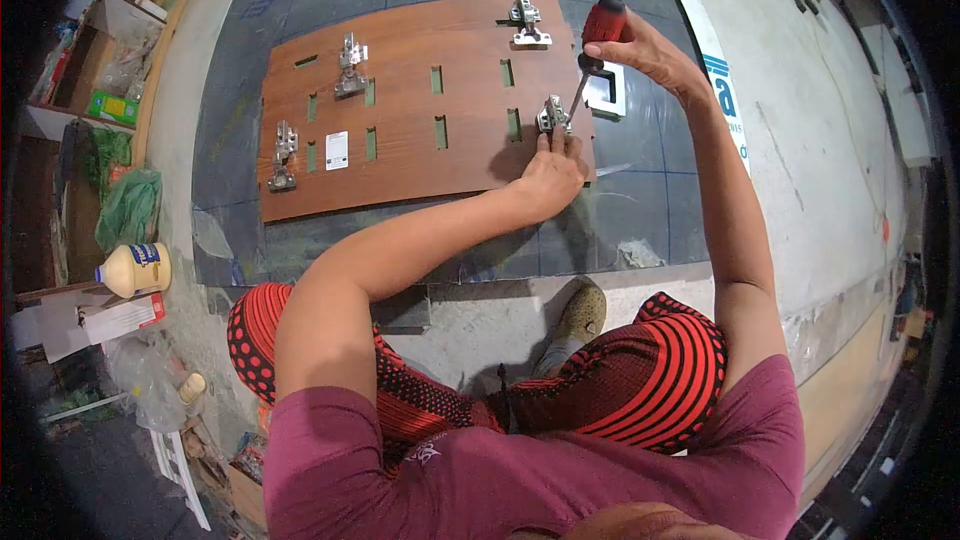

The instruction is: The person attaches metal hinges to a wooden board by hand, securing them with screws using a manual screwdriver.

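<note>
My right hand (pixel 648 58) is closed round the red and black handle of a screwdriver (pixel 606 22). Its shaft slants down to a metal cabinet hinge (pixel 553 114) near the right edge of a brown wooden board (pixel 400 165). My left hand (pixel 553 180) grips this hinge from the near side with its fingertips; the exact contact is partly hidden. Three more hinges rest on the board: one at the top right (pixel 529 20), one at the upper left (pixel 350 66) and one at the left edge (pixel 283 156). Several slots and a white label (pixel 337 151) mark the board.
The board lies on a dark sheeted work surface (pixel 480 240). Beside its right edge sits a white frame-like piece (pixel 606 90). A lettered white strip (pixel 712 70) borders the right side. Shelves at left hold bags and a cream jug (pixel 135 270).
</note>
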### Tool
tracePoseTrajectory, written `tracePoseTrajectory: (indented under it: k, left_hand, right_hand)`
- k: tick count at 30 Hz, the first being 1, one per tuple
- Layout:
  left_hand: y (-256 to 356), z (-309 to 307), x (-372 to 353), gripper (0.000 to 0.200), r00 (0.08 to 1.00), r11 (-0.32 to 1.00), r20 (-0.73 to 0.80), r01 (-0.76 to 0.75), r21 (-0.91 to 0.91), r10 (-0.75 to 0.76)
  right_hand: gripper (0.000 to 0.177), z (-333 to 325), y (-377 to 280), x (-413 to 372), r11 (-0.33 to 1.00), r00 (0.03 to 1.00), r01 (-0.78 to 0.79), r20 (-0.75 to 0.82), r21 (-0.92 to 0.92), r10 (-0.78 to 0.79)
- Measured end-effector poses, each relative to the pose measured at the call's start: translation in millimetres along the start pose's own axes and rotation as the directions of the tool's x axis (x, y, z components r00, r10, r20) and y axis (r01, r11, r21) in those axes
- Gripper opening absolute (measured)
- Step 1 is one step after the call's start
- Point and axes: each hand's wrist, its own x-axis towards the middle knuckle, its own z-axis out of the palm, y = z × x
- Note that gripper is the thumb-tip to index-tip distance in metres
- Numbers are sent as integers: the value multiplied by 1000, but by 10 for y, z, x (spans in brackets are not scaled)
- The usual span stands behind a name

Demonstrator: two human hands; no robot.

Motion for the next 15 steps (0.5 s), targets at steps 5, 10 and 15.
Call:
tracePoseTrajectory:
  k: [5, 10, 15]
  left_hand:
    - [-79, -169, 54, 32, 998, 998, 40, 42, -43, -41]
    - [-750, -473, 121, 35, 966, 865, 34, 245, -439, -256]
    - [-1240, -165, 356, 40, 873, 830, -64, 435, -348, -484]
  right_hand:
    - [67, -84, 228, 142, 997, 995, 50, -84, 62, -44]
    - [45, -174, 252, 286, 987, 852, 154, -514, 55, -104]
    - [46, -131, 234, 446, 993, 790, 92, -602, -69, -115]
